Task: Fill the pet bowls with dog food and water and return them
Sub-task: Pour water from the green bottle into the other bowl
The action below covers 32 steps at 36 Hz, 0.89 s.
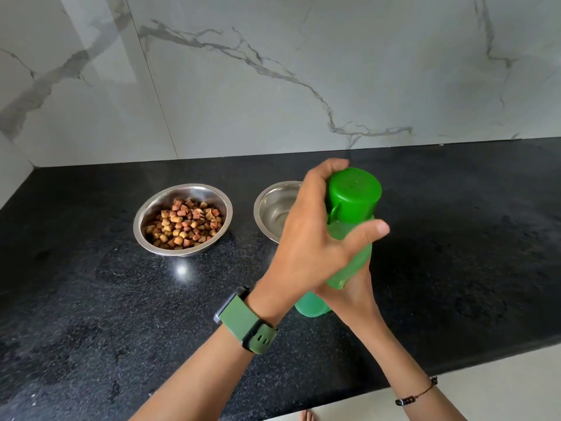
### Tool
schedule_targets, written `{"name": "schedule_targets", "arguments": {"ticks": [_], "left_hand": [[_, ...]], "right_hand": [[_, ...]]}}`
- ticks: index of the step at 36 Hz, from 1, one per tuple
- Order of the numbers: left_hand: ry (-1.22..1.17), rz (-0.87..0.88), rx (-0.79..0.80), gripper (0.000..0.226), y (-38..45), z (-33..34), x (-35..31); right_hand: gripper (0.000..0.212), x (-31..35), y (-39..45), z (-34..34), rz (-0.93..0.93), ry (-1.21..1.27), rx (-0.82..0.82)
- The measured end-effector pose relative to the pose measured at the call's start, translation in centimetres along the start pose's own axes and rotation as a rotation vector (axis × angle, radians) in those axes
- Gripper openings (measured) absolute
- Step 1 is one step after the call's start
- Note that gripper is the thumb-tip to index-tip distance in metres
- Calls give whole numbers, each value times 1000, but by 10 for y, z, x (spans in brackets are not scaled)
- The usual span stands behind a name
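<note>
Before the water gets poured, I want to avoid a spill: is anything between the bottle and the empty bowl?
Only its own cap, still on the green bottle under the left hand. The right hand holds the bottle lower down. The empty bowl sits just behind, nothing visible between.

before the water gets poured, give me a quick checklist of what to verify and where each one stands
1. Food bowl filled with kibble: ok.
2. Second bowl upright on the countertop, ready to take water: ok, though the hands hide part of it.
3. Green cap off the bottle: not ok, it is on.
4. Left hand grips around the cap: ok.
5. Right hand holds the bottle's lower body: ok.
6. Bottle holds enough water: cannot tell.
</note>
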<state>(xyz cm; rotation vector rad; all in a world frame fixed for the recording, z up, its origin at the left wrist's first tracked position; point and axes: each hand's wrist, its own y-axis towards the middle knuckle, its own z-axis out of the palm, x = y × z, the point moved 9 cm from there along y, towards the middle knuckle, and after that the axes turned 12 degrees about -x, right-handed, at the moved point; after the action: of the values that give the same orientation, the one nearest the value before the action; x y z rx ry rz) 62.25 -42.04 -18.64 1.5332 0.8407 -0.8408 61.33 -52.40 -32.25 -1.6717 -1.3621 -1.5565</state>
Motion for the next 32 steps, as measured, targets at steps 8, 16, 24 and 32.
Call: {"name": "schedule_targets", "arguments": {"ticks": [8,16,24,32], "left_hand": [[-390,-145,-74,33,5,-17,15],[23,-40,0,80,-2,-3,11],[33,-89,-50,72,-2,-7,9],[4,-75,-85,51,-6,-10,0]], "right_hand": [[102,-11,-5,-3,70,100,-35],[97,3,-3,-1,-19,57,-17],[99,-14,1,-1,21,58,-30],[95,-11,0,5,26,62,3]]}}
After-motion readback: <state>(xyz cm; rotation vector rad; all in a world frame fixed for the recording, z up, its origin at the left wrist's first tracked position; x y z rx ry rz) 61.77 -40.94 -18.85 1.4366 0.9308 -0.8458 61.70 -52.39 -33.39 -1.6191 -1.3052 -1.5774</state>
